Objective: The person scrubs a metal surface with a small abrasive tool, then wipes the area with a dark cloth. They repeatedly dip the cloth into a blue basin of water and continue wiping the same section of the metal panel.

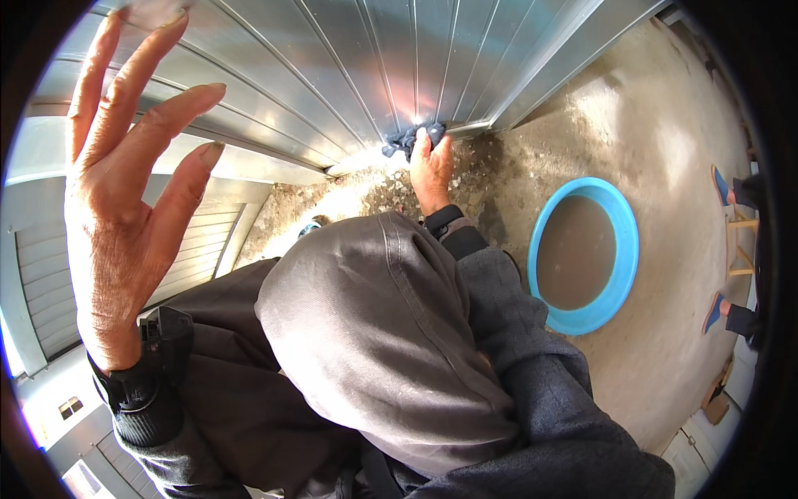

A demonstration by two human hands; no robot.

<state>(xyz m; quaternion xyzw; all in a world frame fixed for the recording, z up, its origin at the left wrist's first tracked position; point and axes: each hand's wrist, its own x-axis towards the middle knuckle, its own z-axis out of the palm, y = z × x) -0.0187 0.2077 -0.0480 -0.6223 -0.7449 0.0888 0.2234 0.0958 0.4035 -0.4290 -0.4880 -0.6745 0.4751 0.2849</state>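
Observation:
My right hand [431, 171] grips a crumpled dark, wet-looking cloth [411, 140] at the lower edge of a ribbed metal door panel [343, 68]. Bright sunlight glares where the cloth meets the metal. Raised at the far left is my left hand [121, 156], its fingers spread and nothing in them. Its fingertips come up against the shiny panel; whether they press on it I cannot tell. My bent knee [374, 312], in dark grey trousers, fills the middle of the view.
On the concrete floor [667, 262] to my right stands a light blue plastic basin [625, 274] of murky brown water. Wet, flaky patches [467, 181] mark the ground below the panel. A louvred door panel [47, 280] is at left. At the far right another person's shoes [717, 312] flank a wooden stool [742, 246].

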